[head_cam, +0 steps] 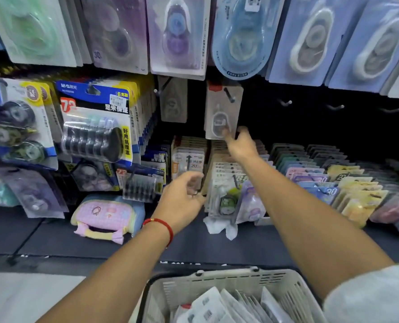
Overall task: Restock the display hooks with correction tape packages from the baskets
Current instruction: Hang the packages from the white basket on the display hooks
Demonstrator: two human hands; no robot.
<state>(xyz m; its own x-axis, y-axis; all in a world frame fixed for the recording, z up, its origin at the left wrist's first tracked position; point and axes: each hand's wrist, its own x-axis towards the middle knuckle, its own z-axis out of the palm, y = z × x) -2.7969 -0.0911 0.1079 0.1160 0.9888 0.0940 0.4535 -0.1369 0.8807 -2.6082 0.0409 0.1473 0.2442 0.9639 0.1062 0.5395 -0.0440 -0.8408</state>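
Note:
A brown-backed correction tape package [221, 113] hangs on a black hook [229, 95] on the dark back wall. My right hand [239, 145] reaches up to it and pinches its lower edge. My left hand [182, 199] hovers lower, fingers curled around a clear blister pack [189, 169] that stands in a row on the shelf; the grip is partly blurred. A second brown package [173, 103] hangs on the hook to the left. Below me a pale plastic basket [217, 279] holds several white packages [215, 306].
Three bare hooks [286, 103] stick out of the wall to the right. Rows of coloured packages [333, 180] fill the shelf. Big multi-packs [96, 120] hang at the left, larger tape cards [177, 36] above. A pink pouch [107, 216] lies on the dark ledge.

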